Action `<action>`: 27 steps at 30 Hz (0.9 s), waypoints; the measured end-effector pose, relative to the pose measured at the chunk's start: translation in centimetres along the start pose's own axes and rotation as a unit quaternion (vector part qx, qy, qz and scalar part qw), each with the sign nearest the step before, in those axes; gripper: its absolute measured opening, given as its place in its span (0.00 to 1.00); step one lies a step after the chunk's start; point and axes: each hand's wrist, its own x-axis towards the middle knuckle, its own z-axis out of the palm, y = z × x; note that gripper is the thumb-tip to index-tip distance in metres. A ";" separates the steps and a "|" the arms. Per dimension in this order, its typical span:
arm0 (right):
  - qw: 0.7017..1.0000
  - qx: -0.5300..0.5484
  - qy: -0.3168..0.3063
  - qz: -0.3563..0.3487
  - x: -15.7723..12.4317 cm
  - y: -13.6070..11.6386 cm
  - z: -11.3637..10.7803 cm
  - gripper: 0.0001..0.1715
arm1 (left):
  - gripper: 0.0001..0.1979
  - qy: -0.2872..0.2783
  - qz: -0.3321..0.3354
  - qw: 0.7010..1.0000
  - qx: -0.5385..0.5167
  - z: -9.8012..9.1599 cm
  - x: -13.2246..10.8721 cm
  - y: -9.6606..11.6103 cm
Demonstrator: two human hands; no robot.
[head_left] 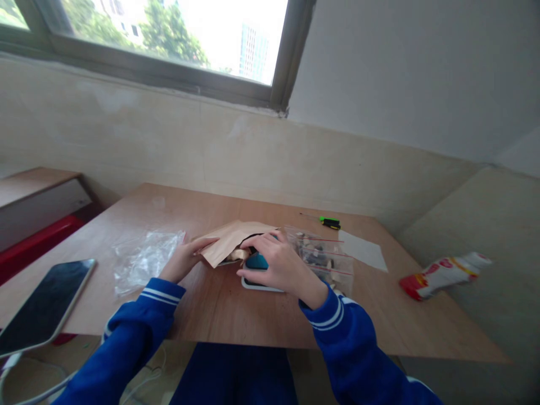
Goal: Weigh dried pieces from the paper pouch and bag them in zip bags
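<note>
A brown paper bag (232, 236) lies on its side in the middle of the table, its mouth turned toward me and to the right. My left hand (188, 256) grips the bag's left edge. At the mouth is my right hand (272, 259), fingers curved and thumb well apart from them, with nothing visible between. Pale tan pieces (238, 255) show inside the opening. Under my right hand lies a flat, white-rimmed object with a dark blue face (256, 261), partly covered by the hand and bag.
Clear zip bags with small parts (316, 250) lie right of the bag, beside a white paper sheet (363, 250). Behind are screwdrivers (329, 221). A crumpled plastic bag (147, 259) and a tablet (46, 304) are left; a red-and-white bottle (442, 274) stands right.
</note>
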 end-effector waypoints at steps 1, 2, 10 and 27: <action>1.000 0.003 0.005 -0.001 -0.1 -0.1 0.1 0.20 | 0.19 0.001 0.000 1.000 0.005 0.0 0.0 0.0; 1.000 0.009 0.013 0.000 -0.2 -0.1 0.2 0.19 | 0.19 0.002 -0.001 1.000 0.011 0.0 0.0 0.0; 0.977 0.146 0.110 0.109 -0.5 -0.3 0.3 0.13 | 0.20 -0.009 0.000 1.000 0.012 -0.1 0.0 -0.1; 0.933 0.193 0.146 0.266 -4.7 10.8 4.7 0.12 | 0.20 0.044 -0.063 0.997 -0.024 -0.5 -0.3 -1.4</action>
